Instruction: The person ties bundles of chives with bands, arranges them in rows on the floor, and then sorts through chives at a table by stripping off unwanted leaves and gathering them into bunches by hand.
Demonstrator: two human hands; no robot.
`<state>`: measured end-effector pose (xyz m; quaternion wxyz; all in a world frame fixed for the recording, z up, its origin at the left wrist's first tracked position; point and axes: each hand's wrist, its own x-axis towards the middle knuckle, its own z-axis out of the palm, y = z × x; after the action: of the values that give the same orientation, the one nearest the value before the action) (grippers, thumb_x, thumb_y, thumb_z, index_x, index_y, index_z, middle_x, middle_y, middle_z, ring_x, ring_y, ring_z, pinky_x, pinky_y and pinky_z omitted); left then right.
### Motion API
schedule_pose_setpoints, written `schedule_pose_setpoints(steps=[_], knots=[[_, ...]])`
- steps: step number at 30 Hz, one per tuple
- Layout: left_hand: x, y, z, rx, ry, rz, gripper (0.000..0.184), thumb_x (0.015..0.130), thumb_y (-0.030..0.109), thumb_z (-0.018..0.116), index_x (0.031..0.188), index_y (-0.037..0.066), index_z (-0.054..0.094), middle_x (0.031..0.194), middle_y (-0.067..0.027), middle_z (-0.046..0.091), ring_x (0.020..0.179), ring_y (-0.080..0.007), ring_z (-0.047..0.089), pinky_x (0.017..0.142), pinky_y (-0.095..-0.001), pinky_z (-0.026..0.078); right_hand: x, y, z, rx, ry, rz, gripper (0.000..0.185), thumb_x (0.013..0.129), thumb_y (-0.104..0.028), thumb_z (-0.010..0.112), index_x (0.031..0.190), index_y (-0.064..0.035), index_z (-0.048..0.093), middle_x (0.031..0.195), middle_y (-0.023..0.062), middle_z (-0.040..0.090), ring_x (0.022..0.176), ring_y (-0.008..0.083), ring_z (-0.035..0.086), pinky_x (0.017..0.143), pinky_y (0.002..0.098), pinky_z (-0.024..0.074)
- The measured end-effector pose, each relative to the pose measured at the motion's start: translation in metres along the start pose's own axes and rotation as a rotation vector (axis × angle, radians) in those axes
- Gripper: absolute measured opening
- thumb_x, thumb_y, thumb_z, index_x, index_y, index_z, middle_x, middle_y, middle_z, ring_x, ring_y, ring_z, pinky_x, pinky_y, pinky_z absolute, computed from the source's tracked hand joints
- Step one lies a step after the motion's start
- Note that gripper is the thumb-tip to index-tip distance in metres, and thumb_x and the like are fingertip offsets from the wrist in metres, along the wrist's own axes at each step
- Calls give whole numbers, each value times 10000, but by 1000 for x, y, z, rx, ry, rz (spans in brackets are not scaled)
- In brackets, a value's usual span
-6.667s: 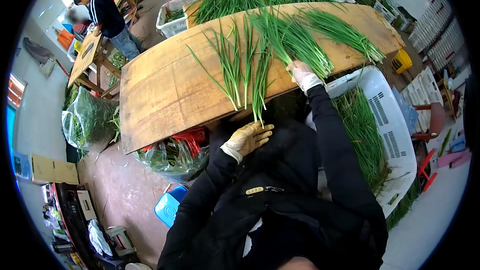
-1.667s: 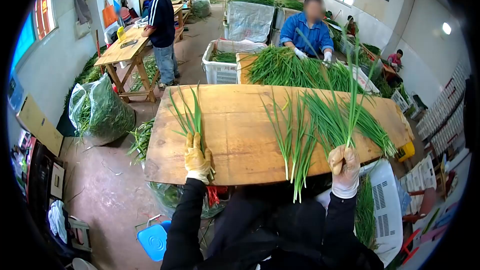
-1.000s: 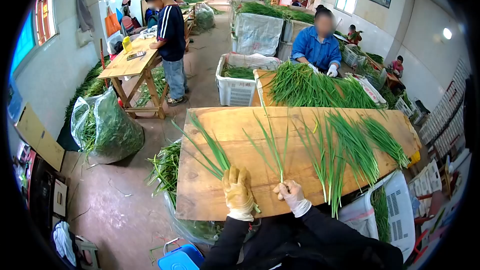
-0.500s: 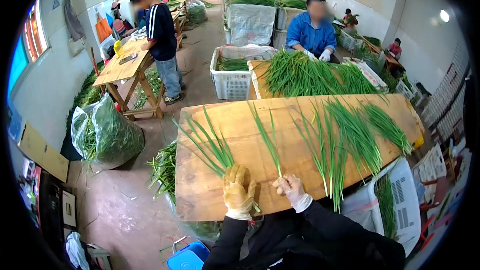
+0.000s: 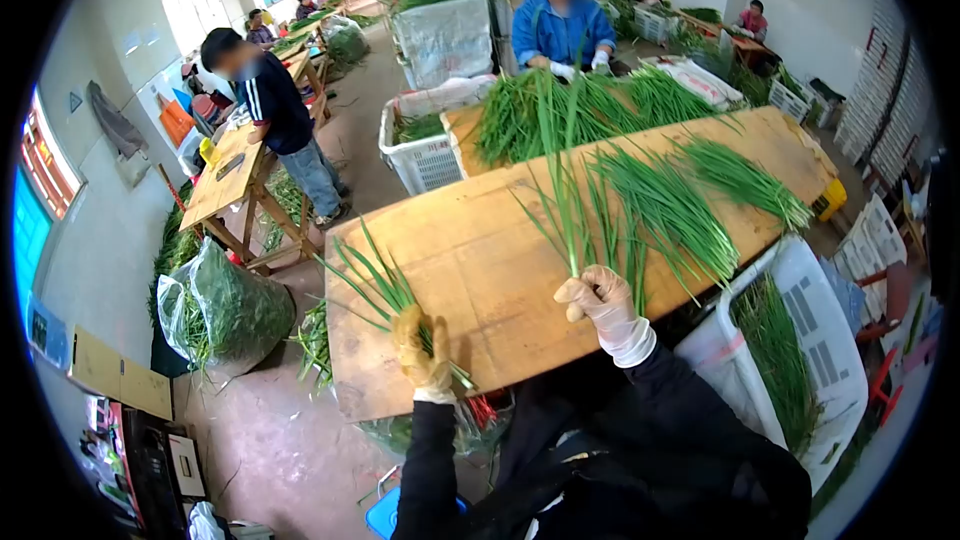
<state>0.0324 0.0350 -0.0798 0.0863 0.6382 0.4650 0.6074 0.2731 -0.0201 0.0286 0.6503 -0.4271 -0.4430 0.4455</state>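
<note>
My left hand [image 5: 424, 352], in a yellowish glove, is closed around a small bunch of chives [image 5: 388, 285] at the left end of the wooden board [image 5: 470, 250]. The leaves fan out toward the far left, and white stem ends stick out below the hand. My right hand [image 5: 606, 312], in a pale glove, pinches a few chive stalks [image 5: 565, 205] near their base and holds them upright above the board. Beyond it lie some loose stalks, a larger bunch of chives [image 5: 675, 215] and another bunch [image 5: 750, 183] farther right.
A heap of chives [image 5: 530, 120] lies before a co-worker in blue [image 5: 565, 30]. White crates [image 5: 425, 165] [image 5: 825, 340] stand behind the board and at my right. A stuffed plastic bag [image 5: 235, 305] sits on the floor at left, near a person at another table [image 5: 230, 180].
My right hand has lifted its stalks from the board and raised them upright. My left hand still holds its bunch on the board. The whole view has shifted and turned somewhat.
</note>
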Motion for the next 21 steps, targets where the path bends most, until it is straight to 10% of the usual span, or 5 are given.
schedule_pose_setpoints(steps=[5, 9, 13, 19, 21], knots=[[7, 77, 5, 227, 106, 209, 379, 722, 54, 582, 1088, 28, 487, 1014, -135, 531, 897, -254, 513, 783, -351, 402, -24, -15, -32, -383, -51, -96, 236, 784, -94, 601, 624, -64, 431, 577, 7, 523, 470, 35, 455, 444, 189, 362], [-5, 137, 44, -1139, -533, -508, 463, 807, 180, 549, 1174, -48, 383, 1113, -148, 500, 1030, -209, 481, 882, -312, 376, -34, -14, -46, -963, -82, -703, 239, 699, -96, 653, 617, -77, 429, 526, 37, 433, 448, 197, 460, 406, 293, 359], [1, 173, 68, -1224, -675, -808, 474, 829, 229, 531, 1154, -76, 370, 1134, -193, 484, 1062, -236, 475, 910, -325, 379, -54, -12, -53, -986, -189, -707, 241, 661, -120, 673, 606, -96, 440, 535, 42, 457, 493, 237, 488, 414, 334, 372], [-16, 187, 71, -1276, -689, -1008, 368, 899, 194, 377, 1184, -38, 358, 1132, -149, 507, 1050, -230, 489, 860, -315, 418, -72, -10, -80, -751, -541, -125, 264, 778, -303, 593, 805, -40, 583, 660, 65, 547, 591, 189, 544, 528, 280, 413], [-27, 198, 76, -1320, -743, -981, 401, 877, 252, 434, 1163, -26, 392, 1098, -157, 530, 952, -221, 532, 812, -314, 427, -72, 10, -83, -139, -462, 127, 286, 812, -329, 543, 769, -47, 557, 649, 77, 544, 561, 200, 540, 508, 274, 415]])
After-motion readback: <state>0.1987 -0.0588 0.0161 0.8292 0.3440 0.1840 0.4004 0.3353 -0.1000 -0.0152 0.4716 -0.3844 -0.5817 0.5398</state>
